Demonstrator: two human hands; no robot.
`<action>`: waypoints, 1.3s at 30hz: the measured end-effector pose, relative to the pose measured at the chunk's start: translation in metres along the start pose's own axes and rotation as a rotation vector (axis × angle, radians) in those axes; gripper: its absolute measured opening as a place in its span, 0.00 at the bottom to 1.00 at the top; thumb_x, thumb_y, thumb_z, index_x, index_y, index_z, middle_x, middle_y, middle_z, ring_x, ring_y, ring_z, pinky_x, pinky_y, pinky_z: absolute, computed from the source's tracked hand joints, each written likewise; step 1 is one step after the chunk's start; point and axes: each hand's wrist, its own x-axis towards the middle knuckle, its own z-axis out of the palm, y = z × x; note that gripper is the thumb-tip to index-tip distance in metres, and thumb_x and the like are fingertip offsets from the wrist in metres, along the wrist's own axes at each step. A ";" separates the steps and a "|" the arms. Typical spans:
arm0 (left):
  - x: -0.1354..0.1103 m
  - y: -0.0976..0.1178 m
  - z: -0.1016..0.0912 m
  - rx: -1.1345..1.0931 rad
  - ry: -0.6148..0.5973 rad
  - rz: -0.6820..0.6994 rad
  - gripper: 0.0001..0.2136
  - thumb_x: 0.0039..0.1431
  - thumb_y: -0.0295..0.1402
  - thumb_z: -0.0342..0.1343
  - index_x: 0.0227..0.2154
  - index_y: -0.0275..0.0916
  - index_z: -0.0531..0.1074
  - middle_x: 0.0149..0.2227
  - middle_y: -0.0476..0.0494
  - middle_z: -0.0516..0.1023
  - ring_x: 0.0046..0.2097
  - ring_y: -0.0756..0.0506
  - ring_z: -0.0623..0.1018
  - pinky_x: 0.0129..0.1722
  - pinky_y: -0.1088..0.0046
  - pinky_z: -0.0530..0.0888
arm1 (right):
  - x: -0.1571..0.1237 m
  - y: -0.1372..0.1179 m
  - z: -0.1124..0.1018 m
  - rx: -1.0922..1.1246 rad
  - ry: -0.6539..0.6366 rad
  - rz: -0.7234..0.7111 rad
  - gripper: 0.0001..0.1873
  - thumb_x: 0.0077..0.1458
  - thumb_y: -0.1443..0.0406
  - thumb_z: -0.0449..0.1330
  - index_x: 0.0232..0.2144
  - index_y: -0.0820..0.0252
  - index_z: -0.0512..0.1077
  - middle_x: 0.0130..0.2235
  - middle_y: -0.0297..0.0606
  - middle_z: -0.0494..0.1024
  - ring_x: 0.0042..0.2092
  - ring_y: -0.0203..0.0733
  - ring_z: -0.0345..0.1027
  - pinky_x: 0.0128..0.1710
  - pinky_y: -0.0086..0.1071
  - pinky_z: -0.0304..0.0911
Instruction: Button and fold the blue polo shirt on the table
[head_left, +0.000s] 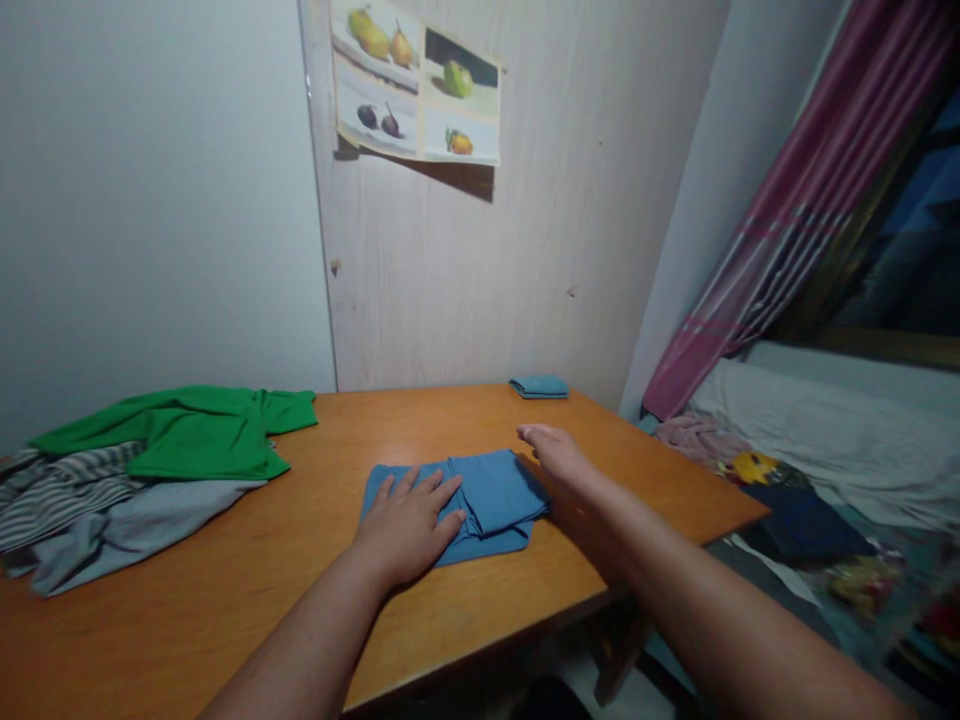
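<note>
A blue cloth point(491, 495), partly folded, lies on the wooden table point(337, 610) in front of me. My left hand point(409, 522) rests flat on its left part, fingers spread, palm pressing the fabric down. At the cloth's right edge my right hand point(551, 450) sits on its side with the fingers straight and together, touching or just beside the folded edge; it holds nothing. A second blue cloth point(539, 386), folded small, sits at the table's far edge near the wall.
A heap of clothes covers the table's left end: a green garment point(187, 430), a striped one point(60, 490) and a grey one point(127, 530). A fruit poster point(416, 80) hangs on the wall. To the right are a bed point(840, 430), clutter and a pink curtain point(795, 210).
</note>
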 end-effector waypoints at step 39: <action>0.001 0.000 -0.004 -0.006 -0.017 -0.018 0.35 0.59 0.63 0.37 0.64 0.54 0.59 0.68 0.45 0.58 0.69 0.31 0.53 0.64 0.42 0.49 | -0.076 0.015 -0.027 -0.313 -0.175 -0.159 0.19 0.52 0.68 0.57 0.47 0.56 0.76 0.42 0.39 0.81 0.42 0.45 0.73 0.45 0.36 0.66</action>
